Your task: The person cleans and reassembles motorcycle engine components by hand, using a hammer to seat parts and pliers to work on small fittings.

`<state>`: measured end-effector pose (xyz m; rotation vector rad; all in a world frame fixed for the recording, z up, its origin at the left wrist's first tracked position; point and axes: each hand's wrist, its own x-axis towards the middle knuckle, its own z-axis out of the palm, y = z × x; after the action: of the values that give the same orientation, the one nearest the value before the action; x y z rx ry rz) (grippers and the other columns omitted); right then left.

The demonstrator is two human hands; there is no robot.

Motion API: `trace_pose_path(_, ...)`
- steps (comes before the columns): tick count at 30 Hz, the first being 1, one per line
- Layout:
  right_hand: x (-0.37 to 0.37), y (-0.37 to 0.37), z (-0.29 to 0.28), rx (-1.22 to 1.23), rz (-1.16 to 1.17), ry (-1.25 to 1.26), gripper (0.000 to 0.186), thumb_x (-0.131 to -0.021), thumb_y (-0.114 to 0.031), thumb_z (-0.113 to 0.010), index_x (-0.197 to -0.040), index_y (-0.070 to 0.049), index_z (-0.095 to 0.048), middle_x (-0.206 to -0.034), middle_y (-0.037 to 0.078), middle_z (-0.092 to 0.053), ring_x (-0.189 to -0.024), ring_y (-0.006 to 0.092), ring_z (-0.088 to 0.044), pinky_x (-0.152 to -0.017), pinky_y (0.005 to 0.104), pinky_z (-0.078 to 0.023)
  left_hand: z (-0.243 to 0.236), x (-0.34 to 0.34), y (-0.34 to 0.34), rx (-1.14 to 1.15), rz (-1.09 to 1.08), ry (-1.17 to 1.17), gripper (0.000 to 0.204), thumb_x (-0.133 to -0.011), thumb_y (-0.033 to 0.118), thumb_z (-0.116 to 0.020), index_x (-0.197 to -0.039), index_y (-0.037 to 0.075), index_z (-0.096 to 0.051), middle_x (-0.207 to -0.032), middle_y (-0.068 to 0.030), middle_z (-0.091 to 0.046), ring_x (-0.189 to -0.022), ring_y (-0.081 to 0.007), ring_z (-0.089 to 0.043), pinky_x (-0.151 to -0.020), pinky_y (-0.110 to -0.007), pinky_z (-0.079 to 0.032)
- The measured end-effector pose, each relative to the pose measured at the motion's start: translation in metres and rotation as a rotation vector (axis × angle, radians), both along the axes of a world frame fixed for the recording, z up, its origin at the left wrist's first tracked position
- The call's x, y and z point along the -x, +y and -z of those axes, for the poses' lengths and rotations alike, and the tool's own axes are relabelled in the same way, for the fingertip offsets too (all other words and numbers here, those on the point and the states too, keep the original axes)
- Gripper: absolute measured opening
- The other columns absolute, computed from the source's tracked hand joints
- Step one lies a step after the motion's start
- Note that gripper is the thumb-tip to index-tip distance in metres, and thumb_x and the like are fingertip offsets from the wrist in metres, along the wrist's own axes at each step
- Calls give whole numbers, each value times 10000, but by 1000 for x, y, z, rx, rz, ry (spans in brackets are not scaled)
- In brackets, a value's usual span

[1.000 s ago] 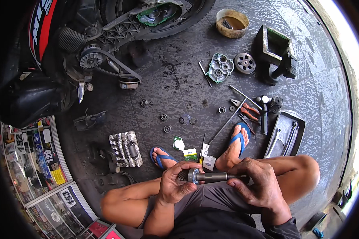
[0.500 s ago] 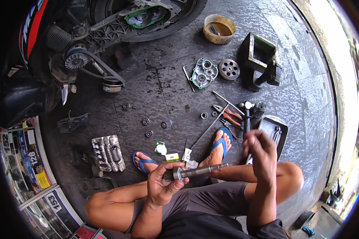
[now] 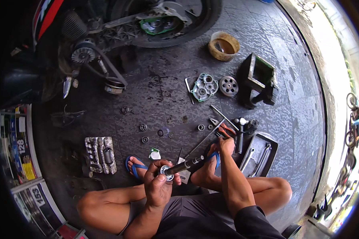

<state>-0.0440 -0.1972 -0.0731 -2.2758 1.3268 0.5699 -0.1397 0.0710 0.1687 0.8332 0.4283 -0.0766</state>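
My left hand [image 3: 155, 187] holds a dark metal shaft [image 3: 183, 166] with a silver bearing [image 3: 166, 173] around its lower end; the shaft tilts up to the right. My right hand [image 3: 226, 145] is down among the tools by my right foot, fingers curled at the orange-handled pliers [image 3: 228, 130]; what they grip is hidden. A T-handle wrench [image 3: 205, 138] lies beside it, along with a hammer [image 3: 240, 135] and small rings [image 3: 201, 127]. A small green-and-white packet [image 3: 154, 153] lies near my left foot [image 3: 135, 165].
A scooter [image 3: 99, 47] with exposed drive belt stands upper left. Behind the tools lie a gear cover [image 3: 205, 89], round plate [image 3: 229, 83], plastic tub [image 3: 223, 39] and open metal box [image 3: 249, 73]. A tray [image 3: 272, 157] sits right, a socket set [image 3: 99, 155] left, a display case [image 3: 18, 143] far left.
My right hand has let go of the shaft and moved forward to the tools. My left hand still holds the shaft, now tilted more steeply with the bearing facing up.
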Motion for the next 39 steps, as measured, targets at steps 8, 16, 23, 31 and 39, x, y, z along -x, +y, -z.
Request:
trace_pose_path(8, 5, 5, 0, 94, -228, -214, 328, -880, -358, -781, -939, -41, -720, -987, 191, -746, -990, 393, -715, -855, 476, -554, 7, 5, 6, 303, -93, -47, 310, -1017, 291, -621, -1160, 21, -563, -914, -117, -626, -758, -199, -623, -710, -351, -530)
trace_pose_path(16, -28, 69, -239, -1188, -190, -710, 217, -962, -186, -735, -922, 0, -631, -724, 41, -626, -568, 111, -582, -533, 253, -493, 8, 6, 2, 376, -195, 69, 209, -1025, 232, -611, -1091, 37, -581, -898, -98, -608, -729, -194, -618, -653, -334, -517)
trace_pose_path(23, 9, 119, -341, -1238, -318, -717, 229, -950, -159, -750, -876, 32, -649, -735, 85, -668, -589, 152, -645, -553, 274, -531, 9, 14, 6, 403, -178, 16, 194, -1022, 216, -590, -1094, 36, -585, -973, -92, -600, -773, -198, -636, -644, -340, -527)
trace_pose_path(31, 21, 129, -344, -1259, -320, -611, 220, -943, -151, -760, -886, 41, -670, -756, 93, -697, -591, 147, -662, -552, 267, -530, 6, 21, 12, 400, -143, -42, 181, -1026, 195, -561, -1103, 34, -590, -979, -89, -607, -799, -200, -631, -691, -335, -515)
trace_pose_path(39, 29, 135, -355, -1317, -204, -515, 241, -948, -160, -757, -904, 60, -669, -739, 122, -703, -598, 169, -688, -571, 280, -571, 11, 23, 12, 470, -89, -103, 217, -1012, 202, -559, -1132, 23, -580, -1014, -118, -630, -823, -202, -639, -739, -334, -516)
